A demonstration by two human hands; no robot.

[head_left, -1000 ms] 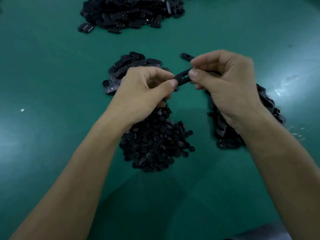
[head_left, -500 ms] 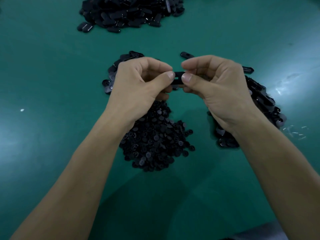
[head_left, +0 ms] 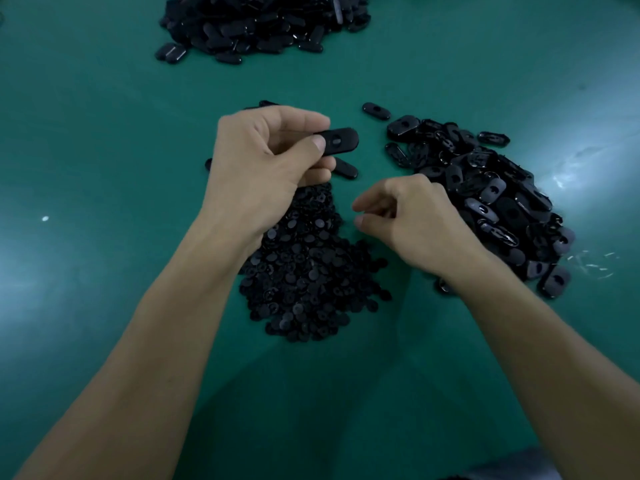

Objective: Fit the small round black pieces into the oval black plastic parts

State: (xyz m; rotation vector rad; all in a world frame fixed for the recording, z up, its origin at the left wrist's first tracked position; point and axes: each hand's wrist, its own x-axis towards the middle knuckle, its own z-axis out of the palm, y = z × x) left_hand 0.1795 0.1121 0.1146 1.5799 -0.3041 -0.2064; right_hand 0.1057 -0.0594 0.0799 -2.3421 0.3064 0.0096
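Note:
My left hand (head_left: 266,161) pinches one oval black part (head_left: 338,142) between thumb and fingers, held flat above the table with its slot facing up. My right hand (head_left: 408,216) hovers lower, just right of the heap of small round black pieces (head_left: 304,275), fingers loosely curled with nothing visible in them. A heap of loose oval parts (head_left: 485,199) lies behind and to the right of my right hand. Under my left hand a few more oval parts (head_left: 344,168) show; most of that small heap is hidden.
A large heap of oval parts (head_left: 263,26) sits at the far edge of the green table (head_left: 104,133). A single oval part (head_left: 375,110) lies alone between the heaps. Thin clear scraps (head_left: 592,263) lie at the right.
My right hand let go of the oval part and dropped down toward the round pieces. My left hand kept the part and now holds it alone.

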